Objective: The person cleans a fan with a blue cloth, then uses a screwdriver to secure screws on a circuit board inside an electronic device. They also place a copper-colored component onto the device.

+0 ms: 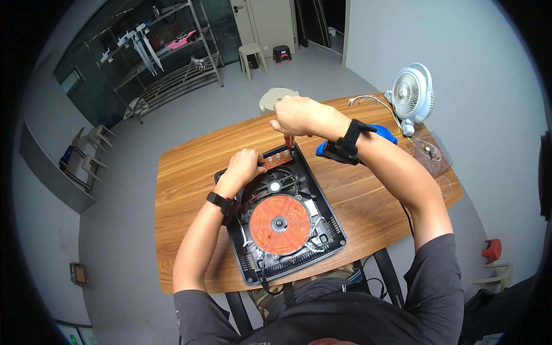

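Orange-brown board point(275, 161), above the frame's centre, slants lengthwise up rightward from the left hand point(246, 165), curled at its left end, hold unclear, toward the right hand point(295, 116), gripping a red tool point(289, 140).

Just below the right grip point(294, 114), a red tool handle point(289, 140) looks like smooth plastic. Beside the left grip point(244, 167), an orange-brown strip point(276, 160) carries shiny, metal-looking round parts. Beneath both grips, an open casing point(319, 194) appears to be matt black plastic; nearer the wearer than either grip, its orange-red coil point(280, 233) has a finely ringed surface. Around it, the tabletop point(190, 190) is smooth wood grain with a soft sheen. Right of the right grip stands a fan point(409, 92) of smooth pale-blue plastic.
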Demonstrator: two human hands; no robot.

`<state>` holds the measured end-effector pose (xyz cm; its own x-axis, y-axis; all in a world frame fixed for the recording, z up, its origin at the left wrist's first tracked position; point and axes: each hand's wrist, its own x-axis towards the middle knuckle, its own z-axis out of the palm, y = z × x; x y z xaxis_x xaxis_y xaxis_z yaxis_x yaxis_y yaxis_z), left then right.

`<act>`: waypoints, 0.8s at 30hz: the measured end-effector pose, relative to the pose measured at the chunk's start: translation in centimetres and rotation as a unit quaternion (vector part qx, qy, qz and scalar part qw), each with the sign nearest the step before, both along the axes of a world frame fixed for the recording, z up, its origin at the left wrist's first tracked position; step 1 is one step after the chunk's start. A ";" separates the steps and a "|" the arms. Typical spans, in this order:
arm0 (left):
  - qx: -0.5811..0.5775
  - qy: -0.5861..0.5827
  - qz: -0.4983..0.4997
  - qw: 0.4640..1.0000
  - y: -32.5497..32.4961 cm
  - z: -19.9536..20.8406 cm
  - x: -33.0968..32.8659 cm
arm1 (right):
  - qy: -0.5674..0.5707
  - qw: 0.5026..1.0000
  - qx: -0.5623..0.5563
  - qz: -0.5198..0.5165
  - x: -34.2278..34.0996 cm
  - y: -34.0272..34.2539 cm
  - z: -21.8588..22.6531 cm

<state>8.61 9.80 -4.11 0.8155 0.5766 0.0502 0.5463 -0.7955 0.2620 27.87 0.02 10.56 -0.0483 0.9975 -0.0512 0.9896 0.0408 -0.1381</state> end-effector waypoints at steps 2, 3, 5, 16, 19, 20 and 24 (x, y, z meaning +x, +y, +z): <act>0.000 -0.002 -0.001 1.000 0.0 0.0 0.1 | -0.024 0.999 0.025 0.000 0.3 0.3 -0.5; 0.000 -0.002 0.000 1.000 -0.1 0.1 0.0 | -0.012 1.000 0.028 -0.005 0.3 0.3 -0.6; 0.001 0.003 0.002 1.000 -0.2 0.1 0.0 | -0.016 0.998 0.063 0.019 0.8 0.4 -1.3; 0.007 -0.004 0.000 1.000 0.1 0.1 -0.1 | 0.005 1.000 -0.008 0.001 0.1 -0.1 0.2; 0.001 0.000 0.004 1.000 -0.2 0.3 0.0 | -0.040 0.996 0.068 0.031 0.9 0.4 -1.3; -0.001 -0.001 0.005 1.000 -0.3 0.3 0.1 | -0.037 0.996 0.067 0.054 1.4 0.6 -1.6; 0.010 -0.018 0.001 1.000 -0.3 0.0 -0.2 | 0.006 0.997 0.019 0.071 1.3 0.4 -0.6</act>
